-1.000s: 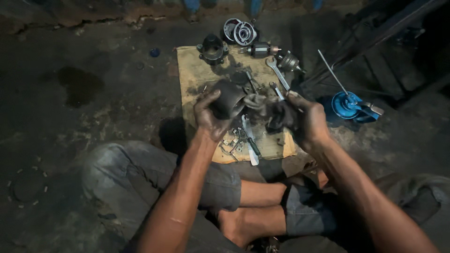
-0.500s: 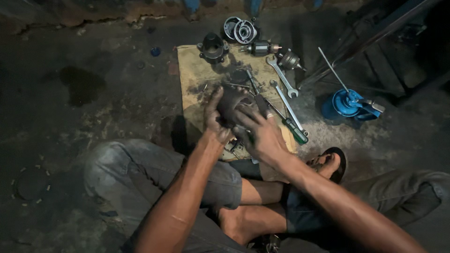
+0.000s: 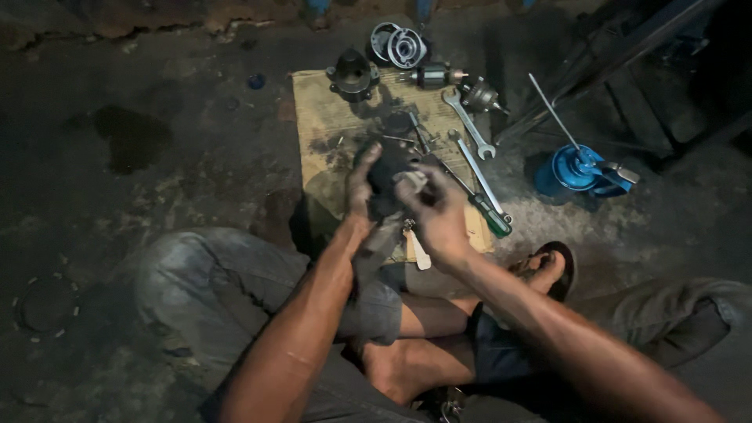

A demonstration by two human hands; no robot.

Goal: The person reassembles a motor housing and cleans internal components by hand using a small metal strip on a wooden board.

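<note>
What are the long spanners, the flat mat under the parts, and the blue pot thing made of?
The spanners look like bare steel: pale grey with a dull shine. The mat seems to be cardboard or rough board: flat, tan, faintly ribbed and stained with dark blotches. The blue pot is probably painted metal, since its lid glints, though plastic cannot be ruled out. The dark part in both hands looks like greasy metal.

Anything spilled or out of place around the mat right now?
A dark stain marks the floor left of the cardboard mat, like spilled oil. The mat is grease-smeared, too. Otherwise nothing stands out.
</note>
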